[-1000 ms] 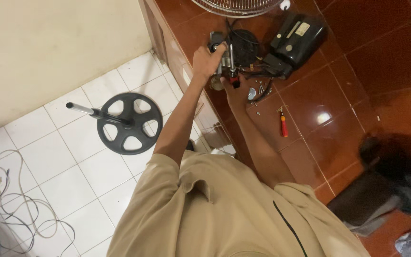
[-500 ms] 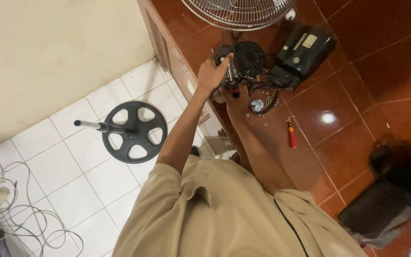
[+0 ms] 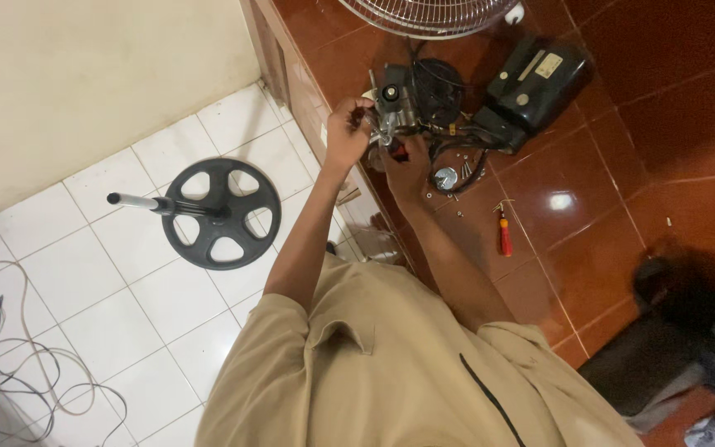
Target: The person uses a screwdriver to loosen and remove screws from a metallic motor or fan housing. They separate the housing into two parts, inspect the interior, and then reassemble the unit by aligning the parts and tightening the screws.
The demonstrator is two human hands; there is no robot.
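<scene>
Fingers of my left hand (image 3: 347, 126) clamp the fan motor's (image 3: 397, 108) near side on the worktop (image 3: 589, 149), right hand (image 3: 407, 165) just below it, grip unclear

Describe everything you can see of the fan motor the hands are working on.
The fan motor is a small metal-looking block, silvery at the front with a round black part behind it, lying on the glossy red-brown tiled ledge. Dark wires run from it toward the black housing beside it. The left hand grips its near end; the right hand touches it from below. Finer parts are too small to tell.
</scene>
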